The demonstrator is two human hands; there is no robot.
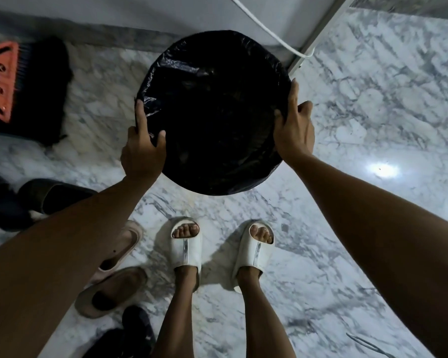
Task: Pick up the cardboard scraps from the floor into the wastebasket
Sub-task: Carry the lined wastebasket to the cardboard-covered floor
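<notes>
The wastebasket (pixel 215 112), round and lined with a glossy black plastic bag (pixel 171 63) folded over its rim, sits in the middle of the view above a white-and-grey marble floor (pixel 373 112), held between both hands; whether its base touches the floor cannot be told. Its inside is too dark to show any contents. No cardboard scraps can be made out on the visible floor.

The left hand (pixel 142 148) grasps the rim on its near left side, the thumb hooked over the edge onto the liner and the index finger stretched along the outer wall. The right hand (pixel 294 127) grips the rim on the right, fingers curled over the edge into the bag and the thumb lying up the outside.

Behind the wastebasket runs a white wall (pixel 140 11) with a grey skirting, and a white cable (pixel 264 29) hangs across it. At far left lies a broom head (pixel 23 83) with an orange plastic base and black bristles.

Below, the person's feet stand in white slide sandals (pixel 185 246), toes pointing toward the wastebasket. Left of them lie two beige slippers (pixel 111 293) and several dark ones (pixel 49 195). A bright light reflection (pixel 382 170) shines on the floor at right.
</notes>
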